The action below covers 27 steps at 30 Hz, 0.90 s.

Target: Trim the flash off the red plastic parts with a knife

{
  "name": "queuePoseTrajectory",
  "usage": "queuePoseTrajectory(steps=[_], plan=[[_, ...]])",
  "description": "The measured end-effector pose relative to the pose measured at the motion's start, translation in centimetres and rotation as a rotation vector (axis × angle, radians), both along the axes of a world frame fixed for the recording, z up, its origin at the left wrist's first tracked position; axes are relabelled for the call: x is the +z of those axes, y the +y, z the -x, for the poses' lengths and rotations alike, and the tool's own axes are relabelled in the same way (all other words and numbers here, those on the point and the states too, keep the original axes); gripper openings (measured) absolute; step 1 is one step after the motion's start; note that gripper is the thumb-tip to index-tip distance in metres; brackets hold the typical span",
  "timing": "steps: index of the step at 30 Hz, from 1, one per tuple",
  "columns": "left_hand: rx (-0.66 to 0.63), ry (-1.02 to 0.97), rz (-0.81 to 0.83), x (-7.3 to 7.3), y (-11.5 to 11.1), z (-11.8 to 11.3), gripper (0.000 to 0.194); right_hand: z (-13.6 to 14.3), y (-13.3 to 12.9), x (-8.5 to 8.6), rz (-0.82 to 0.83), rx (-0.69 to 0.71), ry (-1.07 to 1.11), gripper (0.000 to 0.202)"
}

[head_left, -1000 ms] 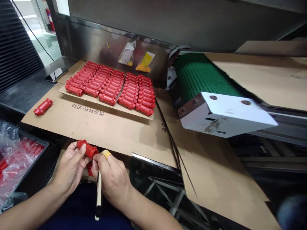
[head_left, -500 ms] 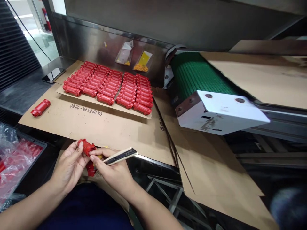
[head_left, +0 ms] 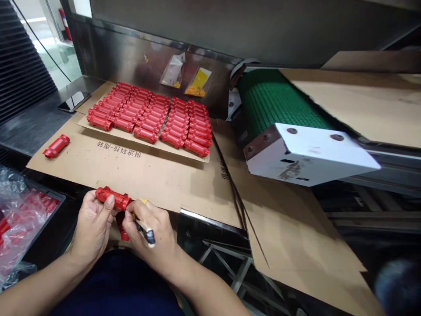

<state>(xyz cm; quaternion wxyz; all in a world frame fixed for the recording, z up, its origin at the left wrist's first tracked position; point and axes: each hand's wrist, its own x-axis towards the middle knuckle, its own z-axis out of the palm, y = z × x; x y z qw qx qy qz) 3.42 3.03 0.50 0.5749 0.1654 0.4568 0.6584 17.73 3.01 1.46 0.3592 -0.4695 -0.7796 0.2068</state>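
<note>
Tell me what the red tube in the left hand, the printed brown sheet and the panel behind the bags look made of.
Red tube: probably moulded plastic, slightly glossy, judging by its even colour and soft highlights. Brown sheet: most likely cardboard, matt, with a tan face and dark printing. Panel: seemingly metal, perhaps stainless steel, its grey sheen showing blurred reflections.

The person's forearms (head_left: 205, 281), bare along their visible length, lead to the left grip (head_left: 94, 221), ungloved, and the right grip (head_left: 156, 226), likewise ungloved, with a yellow band (head_left: 144, 200) encircling one finger. Below: a dark navy garment (head_left: 115, 285), its surface plain where visible.
</note>
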Motion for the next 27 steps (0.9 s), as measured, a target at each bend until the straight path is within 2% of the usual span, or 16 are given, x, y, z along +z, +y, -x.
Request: queuePoseTrajectory(steps=[3,4,6,8,9,10,12,14,15,19,24,27], plan=[[-0.030,-0.111,0.062,0.3,0.4,0.2,0.033,0.4,-0.5,0.0,-0.202,-0.043,-0.052,0.022],[-0.030,-0.156,0.101,0.5,0.6,0.3,0.025,0.2,-0.7,0.1,-0.270,-0.005,-0.065,0.026],[-0.021,-0.219,0.182,1.1,1.1,0.7,0.009,-0.5,-0.9,0.2,-0.329,0.176,-0.089,0.032],[-0.015,-0.247,0.243,1.6,1.6,1.0,0.024,-1.7,-1.0,0.1,-0.230,0.421,-0.087,0.034],[-0.016,-0.253,0.263,1.8,1.7,1.1,0.030,-2.4,-1.0,0.0,-0.122,0.495,-0.073,0.035],[-0.020,-0.258,0.275,1.8,1.8,1.3,0.034,-3.1,-1.0,-0.2,-0.015,0.503,-0.055,0.034],[-0.032,-0.256,0.272,1.6,1.7,1.5,0.031,-4.3,-1.0,-0.5,0.107,0.346,0.011,0.028],[-0.085,-0.231,0.220,1.2,1.4,1.7,0.015,-5.0,-1.2,-0.6,0.072,0.173,0.113,0.014],[-0.124,-0.209,0.181,1.0,1.2,1.9,0.007,-5.2,-1.4,-0.5,0.025,0.137,0.168,0.011],[-0.235,-0.083,0.049,0.4,0.4,2.7,0.044,-4.9,-2.0,-0.2,-0.104,0.171,0.254,0.029],[-0.277,0.003,0.012,0.3,-0.1,2.9,0.054,-4.0,-2.0,-0.5,-0.157,0.052,0.307,0.027],[-0.271,0.003,0.019,0.4,0.0,2.8,0.058,-3.8,-2.0,-0.9,-0.163,0.085,0.318,0.035]])
